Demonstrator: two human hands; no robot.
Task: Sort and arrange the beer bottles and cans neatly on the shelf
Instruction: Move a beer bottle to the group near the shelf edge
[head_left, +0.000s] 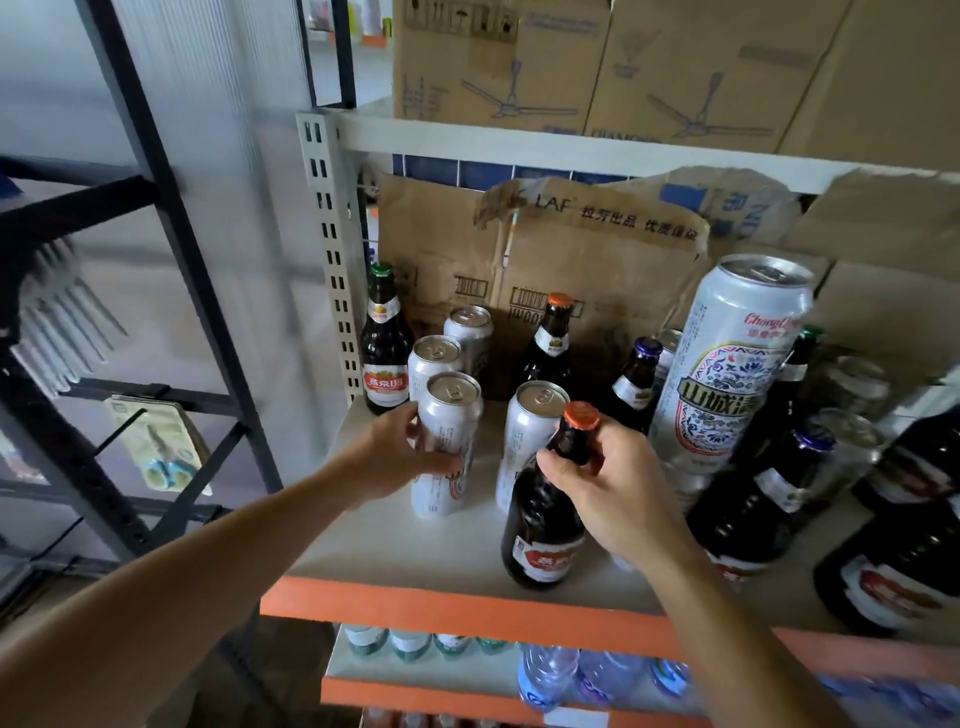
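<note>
We are noting the front can standing left of the front bottle, cardboard leaning well behind both.

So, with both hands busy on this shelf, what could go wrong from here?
1. The right hand grips the brown bottle only by its neck, near the front edge of the shelf; it might slip off.
2. The left hand holds a white can close to a second can; moving it could knock that one.
3. The large can stands just behind the right hand; a bump may topple it.
</note>
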